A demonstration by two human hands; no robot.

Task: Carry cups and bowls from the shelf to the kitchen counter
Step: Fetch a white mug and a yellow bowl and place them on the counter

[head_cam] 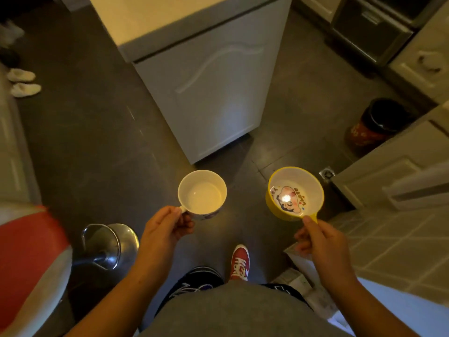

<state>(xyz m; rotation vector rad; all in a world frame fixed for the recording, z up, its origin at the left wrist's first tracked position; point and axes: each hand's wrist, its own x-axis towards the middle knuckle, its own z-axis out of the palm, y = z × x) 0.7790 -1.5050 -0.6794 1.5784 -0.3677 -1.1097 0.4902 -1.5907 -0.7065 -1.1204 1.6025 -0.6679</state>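
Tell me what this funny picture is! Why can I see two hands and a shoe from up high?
A person wears a camera on their head, so you look down just as they do. Their left hand holds a white cup by its handle. Their right hand holds a yellow bowl with a cartoon inside, also by its handle. Both look empty. Below is the dark floor and their red shoe. Ahead stands a white cabinet with a pale counter top.
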